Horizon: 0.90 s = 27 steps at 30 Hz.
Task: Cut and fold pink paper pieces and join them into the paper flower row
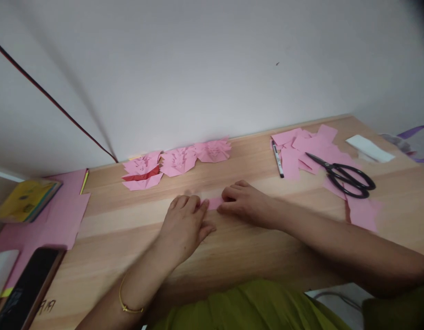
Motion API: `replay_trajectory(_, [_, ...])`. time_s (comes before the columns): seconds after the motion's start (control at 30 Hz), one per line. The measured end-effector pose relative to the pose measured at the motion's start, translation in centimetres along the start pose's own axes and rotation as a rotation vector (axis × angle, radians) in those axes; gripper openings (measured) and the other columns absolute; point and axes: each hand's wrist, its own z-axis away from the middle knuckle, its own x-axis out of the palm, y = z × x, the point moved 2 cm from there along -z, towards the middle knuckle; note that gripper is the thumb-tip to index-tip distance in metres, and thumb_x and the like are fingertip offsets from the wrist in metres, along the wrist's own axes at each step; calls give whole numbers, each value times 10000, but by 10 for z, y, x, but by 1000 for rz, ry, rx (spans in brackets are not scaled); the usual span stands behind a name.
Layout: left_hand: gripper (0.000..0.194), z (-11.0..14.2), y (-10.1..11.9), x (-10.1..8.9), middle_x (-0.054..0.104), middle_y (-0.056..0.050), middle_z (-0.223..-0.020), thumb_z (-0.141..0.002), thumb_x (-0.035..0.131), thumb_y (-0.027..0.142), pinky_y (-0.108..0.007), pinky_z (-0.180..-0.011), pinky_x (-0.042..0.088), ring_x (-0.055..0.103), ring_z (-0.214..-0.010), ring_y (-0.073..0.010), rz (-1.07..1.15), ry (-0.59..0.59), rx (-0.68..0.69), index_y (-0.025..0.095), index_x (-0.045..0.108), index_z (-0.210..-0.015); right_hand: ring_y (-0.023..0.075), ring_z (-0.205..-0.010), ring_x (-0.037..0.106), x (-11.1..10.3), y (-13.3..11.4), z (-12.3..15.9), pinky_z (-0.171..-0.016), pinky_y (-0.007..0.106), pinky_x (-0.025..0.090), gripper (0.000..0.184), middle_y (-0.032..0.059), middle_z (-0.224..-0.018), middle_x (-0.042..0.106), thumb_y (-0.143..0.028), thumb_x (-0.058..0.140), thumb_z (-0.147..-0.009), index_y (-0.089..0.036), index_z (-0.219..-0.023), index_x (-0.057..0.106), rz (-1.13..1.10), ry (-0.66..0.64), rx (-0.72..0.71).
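Fingers of both hands, left (185,220) and right (244,200), lay flat and close together, pressing a small pink paper (215,203) onto the worktop (253,247) between them. Paper looked thin, light, easily creased; best held at its edges. Scissors (346,176) lay well right.

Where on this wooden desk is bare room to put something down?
Bare wood lies between the left hand and the large pink sheet, and between the right hand and the black marker pen. It is crowded around the black scissors.
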Motion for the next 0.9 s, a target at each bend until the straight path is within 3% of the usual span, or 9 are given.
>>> replay_trajectory(0.13, [518, -1, 0, 1, 560, -99, -1092, -809, 626, 438, -436, -916, 396, 474, -1008, -274, -5, 0, -8, 185, 550, -1254, 145, -844, 503, 3, 3, -1, -860, 321, 322, 165, 43, -950, 580, -168, 470, -915, -192, -857, 622, -37, 14, 9])
replay_trajectory(0.37, [507, -1, 0, 0, 559, -105, -1096, -810, 623, 439, -441, -905, 404, 481, -1008, -275, 4, 15, 4, 185, 553, -1244, 165, -841, 497, 3, 2, 0, -867, 351, 333, 217, 47, -956, 578, -199, 462, -927, -248, -1040, 641, -44, 18, 34])
replay_trajectory(0.6, [512, 0, -1, 2, 563, -100, -1073, -799, 640, 434, -441, -895, 408, 491, -1001, -275, 10, 34, 11, 192, 552, -1241, 146, -829, 516, 3, 4, -1, -852, 330, 348, 192, 46, -931, 593, -178, 469, -913, -198, -860, 653, -93, 51, 21])
replay_trajectory(0.9, [511, 0, -1, 2, 563, -102, -1076, -792, 650, 435, -442, -889, 407, 490, -1000, -274, 22, 40, 3, 194, 555, -1232, 153, -830, 510, 2, 4, 0, -855, 344, 350, 222, 49, -950, 584, -201, 465, -925, -250, -1002, 667, -72, 46, 11])
